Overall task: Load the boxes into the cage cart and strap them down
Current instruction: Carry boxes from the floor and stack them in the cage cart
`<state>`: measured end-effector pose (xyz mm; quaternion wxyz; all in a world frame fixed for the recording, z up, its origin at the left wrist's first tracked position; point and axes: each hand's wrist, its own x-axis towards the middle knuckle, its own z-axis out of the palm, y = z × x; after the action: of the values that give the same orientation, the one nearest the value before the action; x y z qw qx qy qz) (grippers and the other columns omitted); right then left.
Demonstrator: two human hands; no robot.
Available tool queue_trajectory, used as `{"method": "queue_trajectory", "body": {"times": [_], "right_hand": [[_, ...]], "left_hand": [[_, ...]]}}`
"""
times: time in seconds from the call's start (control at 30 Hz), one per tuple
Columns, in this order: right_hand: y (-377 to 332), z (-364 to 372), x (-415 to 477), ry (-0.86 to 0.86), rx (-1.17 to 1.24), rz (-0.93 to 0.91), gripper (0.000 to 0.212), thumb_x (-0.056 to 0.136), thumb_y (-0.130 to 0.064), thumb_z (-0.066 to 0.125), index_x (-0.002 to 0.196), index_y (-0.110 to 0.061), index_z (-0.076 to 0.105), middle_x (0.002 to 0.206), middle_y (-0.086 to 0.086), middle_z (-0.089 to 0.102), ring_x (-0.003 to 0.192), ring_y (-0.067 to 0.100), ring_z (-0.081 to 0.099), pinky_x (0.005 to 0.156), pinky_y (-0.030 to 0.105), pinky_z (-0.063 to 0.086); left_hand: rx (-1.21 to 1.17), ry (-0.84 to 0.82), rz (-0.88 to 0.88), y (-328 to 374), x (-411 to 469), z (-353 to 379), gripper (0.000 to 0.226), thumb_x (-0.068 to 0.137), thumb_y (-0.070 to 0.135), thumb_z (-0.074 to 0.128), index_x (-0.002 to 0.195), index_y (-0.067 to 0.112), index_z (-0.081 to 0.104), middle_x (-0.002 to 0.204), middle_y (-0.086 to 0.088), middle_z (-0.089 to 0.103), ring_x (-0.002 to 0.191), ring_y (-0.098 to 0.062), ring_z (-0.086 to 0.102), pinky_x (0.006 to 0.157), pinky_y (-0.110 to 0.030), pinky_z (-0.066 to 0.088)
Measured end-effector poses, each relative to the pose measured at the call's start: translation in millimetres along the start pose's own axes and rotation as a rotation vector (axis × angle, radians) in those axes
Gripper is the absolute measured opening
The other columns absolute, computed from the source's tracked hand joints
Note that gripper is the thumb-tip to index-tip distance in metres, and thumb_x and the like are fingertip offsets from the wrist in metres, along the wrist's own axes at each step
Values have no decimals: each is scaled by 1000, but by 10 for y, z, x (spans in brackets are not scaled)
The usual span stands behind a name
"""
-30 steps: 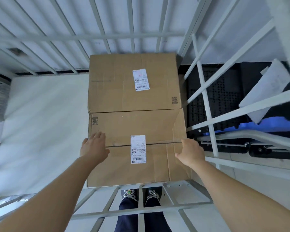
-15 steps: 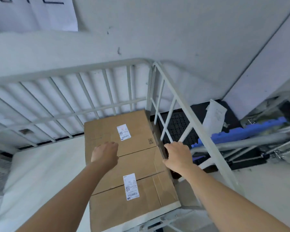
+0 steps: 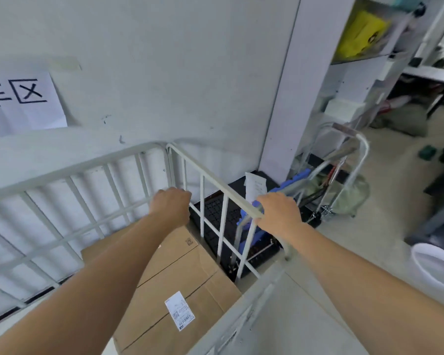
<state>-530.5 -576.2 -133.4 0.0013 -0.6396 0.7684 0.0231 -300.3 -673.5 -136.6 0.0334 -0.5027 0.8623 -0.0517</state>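
Our right hand [image 3: 280, 213] seems clamped on the cage cart [image 3: 215, 184] rail, left hand [image 3: 171, 204] loosely curled, empty; we fetch straps next, cardboard boxes [image 3: 180, 283] snug.

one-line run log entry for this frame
phase: boxes in cage cart | right hand: on top rail | left hand: free | straps: none seen

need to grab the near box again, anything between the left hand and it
Nothing visible. The left hand hangs empty over the boxes inside the cage cart; the right hand is on the cart's side rail.
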Motion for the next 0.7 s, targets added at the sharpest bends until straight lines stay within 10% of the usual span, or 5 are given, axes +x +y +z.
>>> {"method": "queue_trajectory", "body": {"times": [0.7], "right_hand": [[2351, -1137, -2900, 72, -78, 595, 52, 91, -36, 59, 138, -19, 47, 131, 9, 52, 124, 30, 45, 96, 39, 42]], "left_hand": [[-92, 254, 548, 3126, -464, -1597, 24, 89, 23, 54, 110, 14, 60, 110, -8, 62, 102, -30, 60, 83, -38, 52]]}}
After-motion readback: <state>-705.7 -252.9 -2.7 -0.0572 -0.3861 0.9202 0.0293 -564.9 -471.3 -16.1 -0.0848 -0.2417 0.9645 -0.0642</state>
